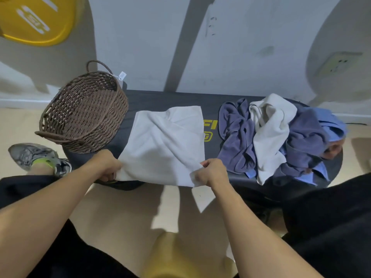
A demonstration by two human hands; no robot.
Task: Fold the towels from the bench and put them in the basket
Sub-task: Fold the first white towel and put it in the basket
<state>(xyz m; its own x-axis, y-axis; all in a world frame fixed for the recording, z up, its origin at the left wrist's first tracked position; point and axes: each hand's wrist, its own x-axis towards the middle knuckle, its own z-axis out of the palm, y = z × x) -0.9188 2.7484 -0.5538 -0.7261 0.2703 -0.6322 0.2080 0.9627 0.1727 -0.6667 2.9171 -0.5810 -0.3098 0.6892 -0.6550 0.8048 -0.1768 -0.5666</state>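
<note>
White towel [164,145] lies spread on the black table [212,101], its near corners pinched in my left hand [106,165] and right hand [210,172]. Woven basket [84,117] stands just left of it; crumpled towels [281,137] are piled to the right.

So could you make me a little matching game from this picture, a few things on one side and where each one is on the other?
Things:
1. wicker basket
2. white towel
3. heap of unfolded towels
4. grey sneaker

Places:
A. spread on the middle of the bench, its near corners pinched by the left hand and the right hand
B. on the floor
C. right end of the bench
D. left end of the bench

Pairs: 1-D, 2-A, 3-C, 4-B
</note>
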